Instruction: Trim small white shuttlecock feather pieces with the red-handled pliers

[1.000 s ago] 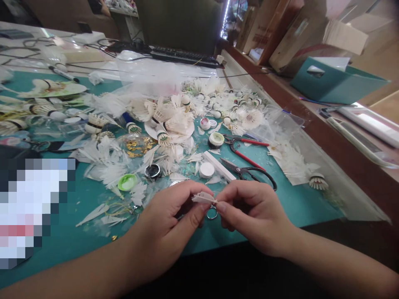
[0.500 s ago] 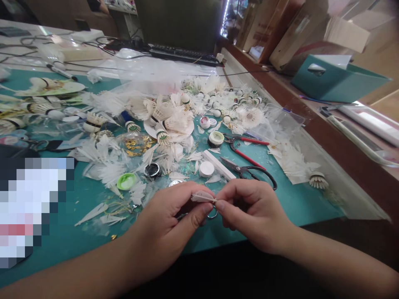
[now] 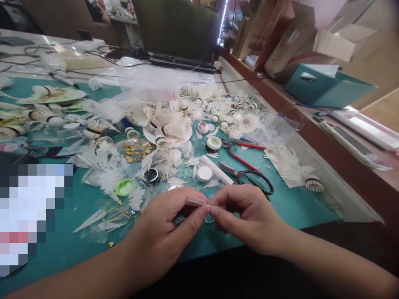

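Close together above the front of the green mat [image 3: 299, 209], both my hands are on one small white feather piece [image 3: 196, 201]. My left hand [image 3: 170, 224] pinches its vane between thumb and fingers. At the narrow stem end, the thumb and forefinger of my right hand [image 3: 247, 216] are closed on it, and the fingertips of both hands nearly meet there. A thin metal loop [image 3: 210, 221] shows beneath the fingertips; what it belongs to is hidden. Just beyond lie black-handled scissors [image 3: 240, 172], red-handled pliers [image 3: 238, 153], a white lid [image 3: 204, 174] and a white block [image 3: 217, 169].
Shuttlecocks [image 3: 160, 118] and loose feathers [image 3: 101, 162] crowd the mat's middle. Small pots stand among them: black [image 3: 151, 175], pale green [image 3: 213, 143] and bright green [image 3: 125, 187]. Gold pieces [image 3: 135, 150] lie at left centre. A keyboard [image 3: 182, 61] and teal box [image 3: 327, 87] are farther back.
The feather piece has turned, showing a thinner edge now. Both hands keep their pinch on it and sit slightly more to the left in view; the whole scene has shifted a little too.
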A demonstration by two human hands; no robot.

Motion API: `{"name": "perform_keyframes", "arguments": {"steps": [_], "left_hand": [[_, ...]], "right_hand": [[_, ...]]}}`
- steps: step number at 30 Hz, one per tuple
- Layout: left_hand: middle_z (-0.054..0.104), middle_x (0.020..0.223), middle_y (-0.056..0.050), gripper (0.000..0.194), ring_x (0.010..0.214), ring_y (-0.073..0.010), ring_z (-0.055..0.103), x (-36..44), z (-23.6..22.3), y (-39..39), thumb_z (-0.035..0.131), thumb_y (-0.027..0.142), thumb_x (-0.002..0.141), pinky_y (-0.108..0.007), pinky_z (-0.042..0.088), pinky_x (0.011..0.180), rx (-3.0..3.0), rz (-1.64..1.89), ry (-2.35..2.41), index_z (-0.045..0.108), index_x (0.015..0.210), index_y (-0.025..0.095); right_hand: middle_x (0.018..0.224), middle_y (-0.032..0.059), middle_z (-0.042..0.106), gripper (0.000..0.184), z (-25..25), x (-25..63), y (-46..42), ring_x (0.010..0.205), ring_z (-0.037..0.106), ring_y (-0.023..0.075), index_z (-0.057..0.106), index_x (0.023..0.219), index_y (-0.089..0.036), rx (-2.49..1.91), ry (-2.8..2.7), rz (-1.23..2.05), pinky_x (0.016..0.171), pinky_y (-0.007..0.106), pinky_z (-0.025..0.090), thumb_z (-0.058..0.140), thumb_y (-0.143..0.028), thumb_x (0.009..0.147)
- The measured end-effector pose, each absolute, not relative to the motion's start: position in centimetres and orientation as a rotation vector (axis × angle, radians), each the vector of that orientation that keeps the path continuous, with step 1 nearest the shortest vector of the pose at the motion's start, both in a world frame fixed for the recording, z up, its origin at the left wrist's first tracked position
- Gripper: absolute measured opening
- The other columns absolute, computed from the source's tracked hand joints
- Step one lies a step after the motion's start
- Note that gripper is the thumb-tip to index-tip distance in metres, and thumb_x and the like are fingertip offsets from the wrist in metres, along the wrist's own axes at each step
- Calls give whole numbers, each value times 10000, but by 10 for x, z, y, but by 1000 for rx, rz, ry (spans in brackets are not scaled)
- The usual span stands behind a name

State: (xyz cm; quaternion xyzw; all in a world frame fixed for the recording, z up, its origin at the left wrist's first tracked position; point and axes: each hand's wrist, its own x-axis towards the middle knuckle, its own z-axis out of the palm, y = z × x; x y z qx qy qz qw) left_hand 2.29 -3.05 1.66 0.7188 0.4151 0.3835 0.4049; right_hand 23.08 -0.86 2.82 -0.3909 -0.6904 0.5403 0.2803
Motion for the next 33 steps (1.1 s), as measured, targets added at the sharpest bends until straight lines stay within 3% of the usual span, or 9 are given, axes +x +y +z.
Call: {"name": "perform_keyframes", "arguments": {"steps": [3, 6, 7, 10, 13, 16, 20, 24, 33], "left_hand": [[720, 810, 79, 172, 706, -61, 654, 21, 17, -28, 601, 151, 990, -147, 485, 646, 1820, 1006, 1069, 708, 893, 244], [707, 791, 85, 159, 670, -52, 638, 20, 17, -28, 622, 153, 981, -132, 483, 615, 1777, 1026, 1084, 700, 879, 247], [702, 785, 85, 153, 665, -51, 638, 20, 16, -28, 628, 156, 980, -129, 488, 613, 1756, 1025, 1079, 702, 884, 249], [704, 803, 81, 140, 687, -55, 656, 19, 13, -28, 642, 171, 984, -125, 507, 630, 1701, 1035, 1043, 721, 916, 265], [708, 819, 74, 126, 700, -59, 658, 19, 10, -28, 652, 198, 994, -130, 513, 640, 1659, 1024, 1040, 732, 930, 273], [709, 833, 65, 118, 712, -69, 657, 19, 8, -27, 656, 219, 1001, -145, 521, 653, 1617, 989, 1038, 734, 930, 271], [702, 840, 64, 111, 736, -75, 661, 19, 8, -29, 658, 232, 1006, -156, 524, 679, 1582, 979, 1010, 727, 931, 276], [706, 837, 63, 103, 729, -76, 659, 19, 9, -30, 667, 245, 1003, -162, 523, 676, 1577, 984, 1028, 725, 923, 271], [713, 814, 65, 89, 697, -74, 663, 20, 12, -30, 677, 239, 991, -160, 521, 640, 1591, 1022, 1038, 729, 925, 265]], "right_hand": [[857, 32, 757, 166, 31, 251, 11, 737, 685, 156, 735, 991, -209, -1040, -2143, 1220, 655, 265, 554, 711, -364, 937], [976, 65, 777, 244, 28, 279, 41, 865, 733, 223, 721, 1020, -234, -1386, -2246, 483, 744, 348, 592, 602, -444, 981], [1082, 106, 771, 270, 25, 287, 51, 970, 735, 272, 713, 1083, -219, -1467, -2225, 383, 821, 413, 601, 579, -433, 984], [1345, 186, 681, 434, 12, 307, 74, 1252, 648, 380, 679, 1251, -175, -1577, -2250, 290, 1040, 559, 538, 603, -472, 944], [1528, 246, 542, 636, -3, 319, 86, 1435, 494, 465, 603, 1407, -142, -1690, -2301, 267, 1156, 659, 423, 636, -521, 897], [1597, 223, 487, 704, -10, 326, 91, 1505, 416, 463, 553, 1468, -185, -1762, -2342, 278, 1203, 666, 371, 629, -585, 894], [1614, 207, 469, 714, -10, 331, 96, 1508, 423, 438, 524, 1485, -204, -1780, -2367, 289, 1200, 629, 399, 600, -624, 913], [1512, 172, 561, 666, -7, 332, 98, 1418, 524, 386, 547, 1449, -228, -1738, -2371, 251, 1170, 561, 443, 614, -619, 913], [1144, 165, 710, 636, -7, 332, 101, 1041, 686, 360, 707, 1274, -163, -1775, -2315, 148, 899, 482, 556, 703, -618, 831]]}}
